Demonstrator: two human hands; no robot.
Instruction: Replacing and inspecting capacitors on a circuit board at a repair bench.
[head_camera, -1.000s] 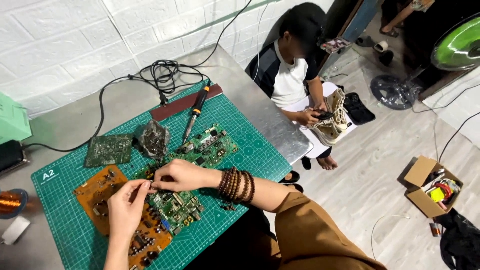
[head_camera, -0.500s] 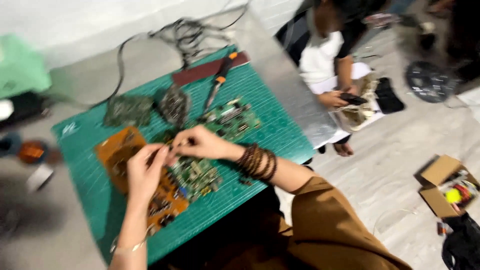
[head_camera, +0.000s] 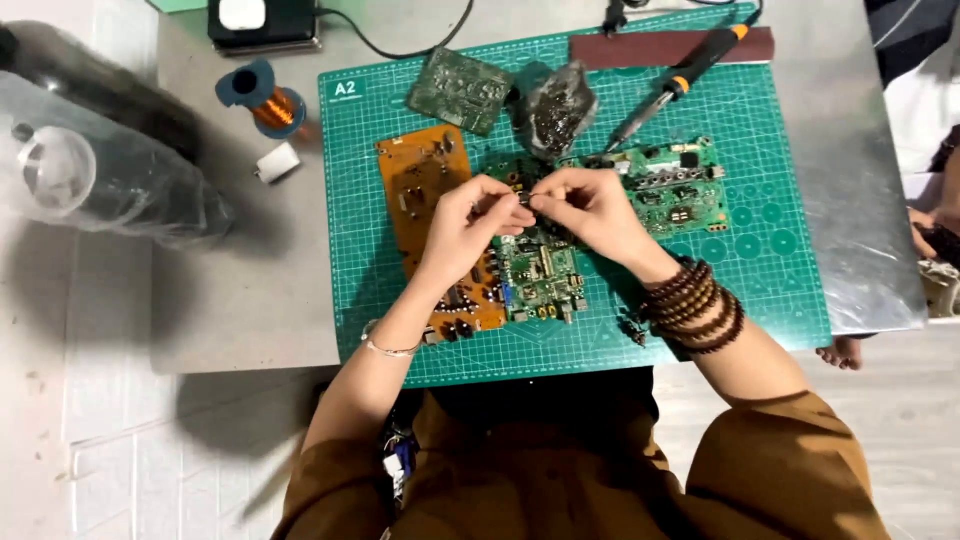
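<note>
Plastic wrapping (head_camera: 110, 180), clear and crumpled, lies far left on the grey table (head_camera: 250, 290), with a spool of copper wire (head_camera: 262, 98) and a small white block (head_camera: 277, 161) nearer the green cutting mat (head_camera: 760, 290). On the mat's left part sits an orange circuit board (head_camera: 420, 190); my left hand (head_camera: 468, 222) hovers over it, fingers pinched toward the middle. Between both sets of my fingertips I hold a small dark component (head_camera: 524, 200), too tiny to tell more; it sits above the green circuit board (head_camera: 540, 275) at the mat's centre. My right hand (head_camera: 590, 212), beaded bracelets (head_camera: 695, 305) at the wrist, is clenched on that same piece from the other side. Behind my hands lie a dark green board (head_camera: 460, 90) and a crumpled grey bag (head_camera: 555, 105). Further right rests a larger green board (head_camera: 675, 185), and a soldering iron (head_camera: 680, 80) lies slantwise above it, beside a brown strip (head_camera: 660, 45).
</note>
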